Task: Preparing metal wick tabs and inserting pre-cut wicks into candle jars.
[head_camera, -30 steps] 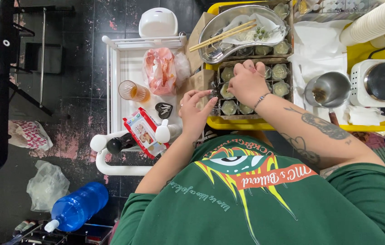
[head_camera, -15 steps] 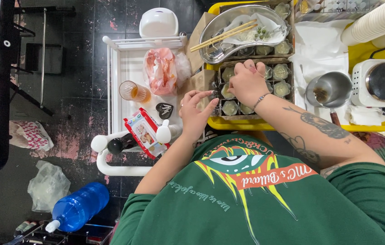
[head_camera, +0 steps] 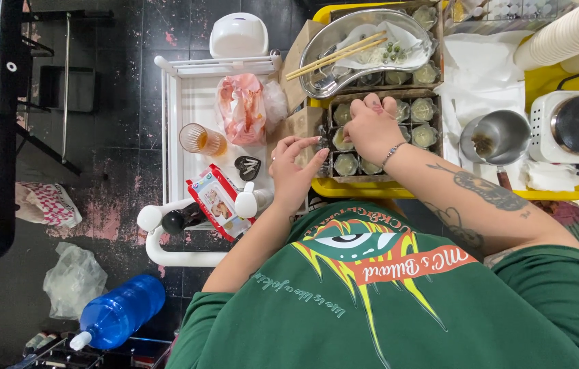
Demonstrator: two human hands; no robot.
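At near edge of the yellow tray [head_camera: 344,188], a compartmented box [head_camera: 433,147] holds rows of small clear cups [head_camera: 422,109] w/ pale filling. Right hand [head_camera: 370,130] lies palm-down over the box's left-centre cells, fingers curled onto the cups beneath; whether it pinches one cannot be told, since the hand hides the contact. Left hand [head_camera: 294,171] sits at the box's left edge, fingers half spread, fingertips [head_camera: 317,142] touching or just beside the outermost cell. Far side of tray: metal kidney dish [head_camera: 330,72] w/ wooden chopsticks [head_camera: 334,56] and tissue. Right of box: steel pot [head_camera: 501,133] on white paper, then a small white hotplate [head_camera: 573,126] at tray's right edge. Left of tray, a white cart [head_camera: 180,109] carries a glass of amber liquid [head_camera: 201,139], a pink plastic bag [head_camera: 242,106] and a red-edged packet [head_camera: 218,199]; a blue water bottle [head_camera: 120,311] lies on the dark floor. Step in hand, judged: seating or adjusting cups in their cells, right hand working, left steadying the box. Next move would call for a light grip on one cup, lifted straight up so neighbours stay put, w/ box edge kept braced.
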